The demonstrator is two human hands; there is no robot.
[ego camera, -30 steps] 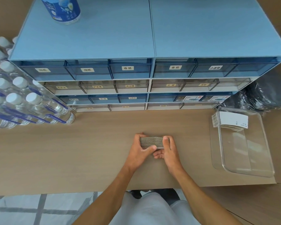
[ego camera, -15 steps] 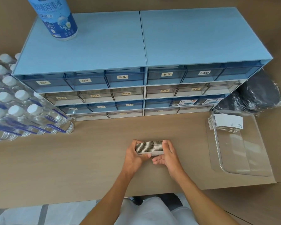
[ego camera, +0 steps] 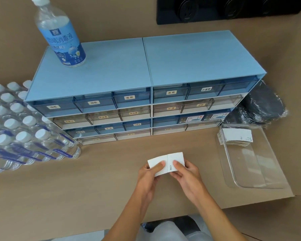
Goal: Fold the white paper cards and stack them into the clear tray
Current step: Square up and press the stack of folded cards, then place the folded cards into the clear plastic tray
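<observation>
A white paper card (ego camera: 165, 161) is held flat and face up above the tan table, with a crease line down its middle and small print near it. My left hand (ego camera: 149, 174) grips its left half with the thumb on top. My right hand (ego camera: 185, 173) grips its right half the same way. The clear tray (ego camera: 255, 169) lies on the table to the right. A stack of folded white cards (ego camera: 236, 136) sits in the tray's far left corner.
A blue drawer cabinet (ego camera: 146, 94) stands behind the hands, with a sanitizer bottle (ego camera: 59, 33) on top. A shrink-wrapped pack of water bottles (ego camera: 21, 129) fills the left. Black wrapped items (ego camera: 261, 105) lie behind the tray. The table's front edge runs just below my wrists.
Earlier both hands gripped a thick stack of cards seen edge-on. Now they hold a card turned flat, its white face up. The camera has tilted upward.
</observation>
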